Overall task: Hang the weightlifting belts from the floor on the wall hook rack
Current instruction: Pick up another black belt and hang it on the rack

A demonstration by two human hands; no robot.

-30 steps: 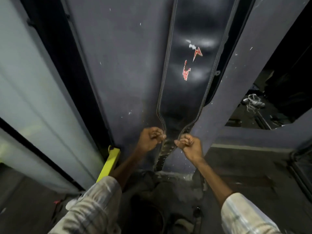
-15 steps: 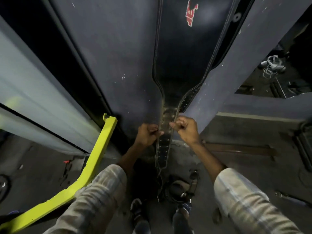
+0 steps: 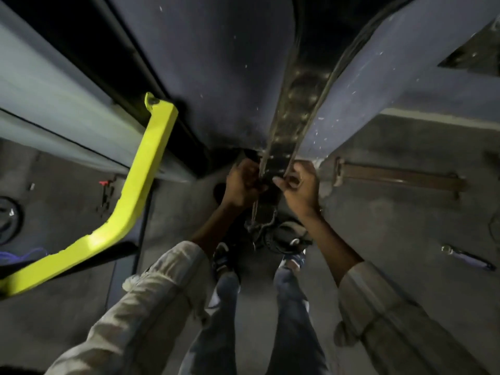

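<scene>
A black weightlifting belt (image 3: pixel 295 109) hangs down the grey wall (image 3: pixel 216 63), its narrow studded strap reaching almost to the floor. My left hand (image 3: pixel 242 184) pinches the strap's left edge near its lower end. My right hand (image 3: pixel 300 185) pinches the right edge at the same height. The strap's frayed tip dangles just below both hands. Another dark belt (image 3: pixel 284 235) lies coiled on the floor by my feet. The hook rack is out of view above.
A yellow-green metal bar (image 3: pixel 135 190) slants from the wall to the lower left. A brown flat bar (image 3: pixel 397 177) lies on the floor at right, with a small metal tool (image 3: pixel 468 257) nearer. My shoes (image 3: pixel 221 261) stand close to the wall.
My view has tilted downward, so the belt's wide part with red print has left the top. Both hands have slid down the strap toward its tip.
</scene>
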